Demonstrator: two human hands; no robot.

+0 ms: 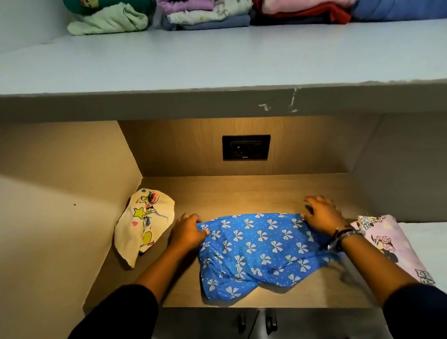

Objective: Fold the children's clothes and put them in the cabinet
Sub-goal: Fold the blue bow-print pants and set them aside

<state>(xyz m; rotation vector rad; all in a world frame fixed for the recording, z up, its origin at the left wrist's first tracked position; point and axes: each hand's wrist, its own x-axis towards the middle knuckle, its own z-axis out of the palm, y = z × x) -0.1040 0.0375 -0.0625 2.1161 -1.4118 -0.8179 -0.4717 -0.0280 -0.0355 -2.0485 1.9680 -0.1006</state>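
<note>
On the wooden tabletop [243,194], the left grip [191,231] was clamped on the top left corner of the blue cloth with white bows [258,249]. Its thumb lay on top of the cloth and its fingers curled round the edge. The right grip [322,214] sat on the top right corner of the same cloth with its fingers spread out. I could not tell if it pinched the cloth or only pressed on it. Bracelets [346,234] went round the right wrist, and both arms had dark sleeves.

The blue cloth lay in the middle of the tabletop, a bit bumpy, with its near edge close to the front. A cream cloth with cartoon pictures [143,223] lay to the left, near the left grip but apart from the blue cloth. A folded pink cloth with cartoon mice [387,242] lay to the right, just beside the right arm.

A black wall socket [246,147] sat on the back wall. Two dark door handles [255,321] showed under the tabletop. High up, a pale shelf [213,58] held piles of folded clothes [207,12] in a row.
</note>
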